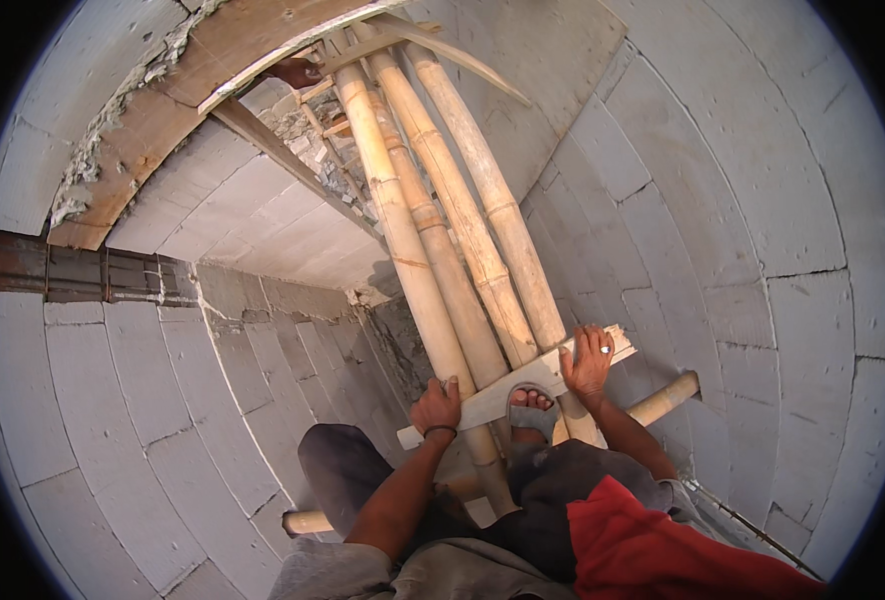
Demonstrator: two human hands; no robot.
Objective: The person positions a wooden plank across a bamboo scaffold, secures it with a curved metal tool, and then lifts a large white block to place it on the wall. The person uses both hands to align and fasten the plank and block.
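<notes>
A pale wooden plank [485, 404] lies crosswise over several long bamboo poles [418, 290] that run away from me. My left hand [436, 408], with a dark band at the wrist, is closed round the plank near its left end, just over the leftmost pole. Toward the plank's right end, my right hand [590, 362] grips it with the fingers curled over the wood; a ring shows on one finger. Between both hands my sandalled foot [531, 402] presses on the plank. The undersides of both grips are hidden.
A thicker bamboo crosspiece [668, 398] passes under the poles. Grey block walls [763, 250] rise at both sides. At the poles' far end are wooden strips [463, 65] and another person's hand [296, 72]. A ladder [328, 145] and rubble show below.
</notes>
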